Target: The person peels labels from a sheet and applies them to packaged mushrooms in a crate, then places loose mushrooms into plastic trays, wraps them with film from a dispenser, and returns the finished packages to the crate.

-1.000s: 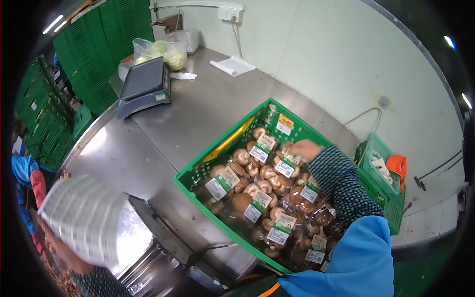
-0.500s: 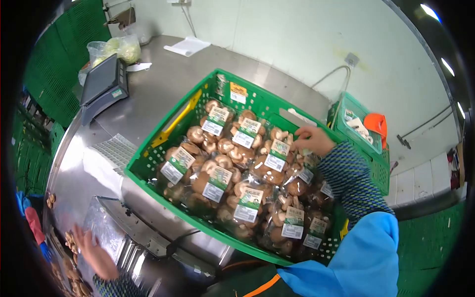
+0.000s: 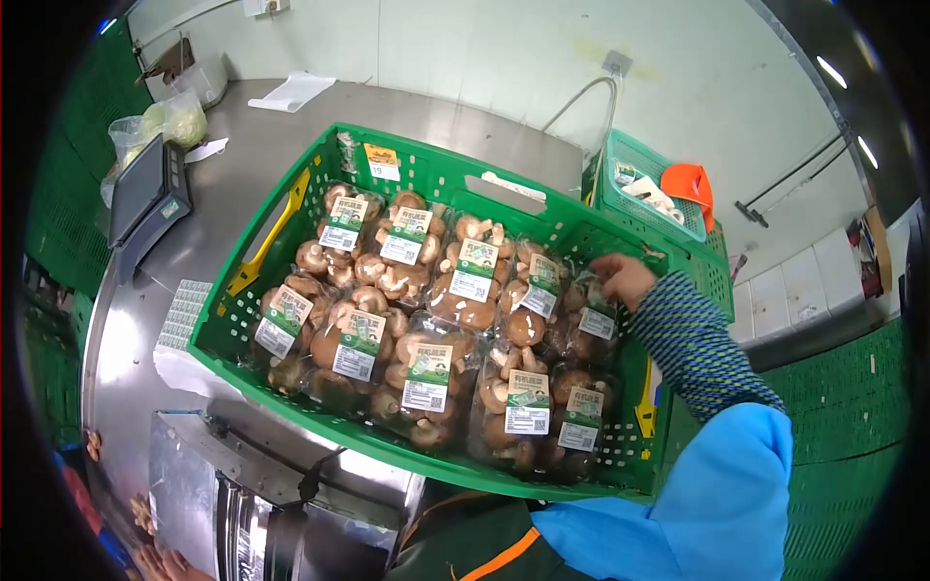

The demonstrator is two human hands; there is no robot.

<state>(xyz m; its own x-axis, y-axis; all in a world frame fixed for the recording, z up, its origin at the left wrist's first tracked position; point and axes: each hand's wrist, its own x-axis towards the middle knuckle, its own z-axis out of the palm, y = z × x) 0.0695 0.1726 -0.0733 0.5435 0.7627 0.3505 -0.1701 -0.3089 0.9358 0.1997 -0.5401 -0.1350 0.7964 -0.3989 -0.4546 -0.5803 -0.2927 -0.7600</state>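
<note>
A green plastic crate [image 3: 291,407] holds several clear-wrapped packs of brown mushrooms [image 3: 465,300], each with a green-and-white label. At the crate's back right corner, my right hand [image 3: 628,279] has its fingers bent and closed on the top edge of a mushroom pack [image 3: 591,324]; the fingertips are partly hidden by the wrap. My left hand [image 3: 170,564] shows only in part at the bottom left edge. Its fingers look apart, with loose mushrooms [image 3: 143,513] close by, and I make out nothing held in it.
A scale [image 3: 150,198] stands at the left, by bagged vegetables [image 3: 170,126]. Behind the crate's right end sits a teal basket [image 3: 639,184] with an orange item [image 3: 688,189]. A metal machine [image 3: 223,484] is before the crate; label sheets [image 3: 184,315] lie left.
My right hand has shifted along the crate to the pack in the back right corner. My left hand has dropped toward the bottom edge. The whole view has swung right.
</note>
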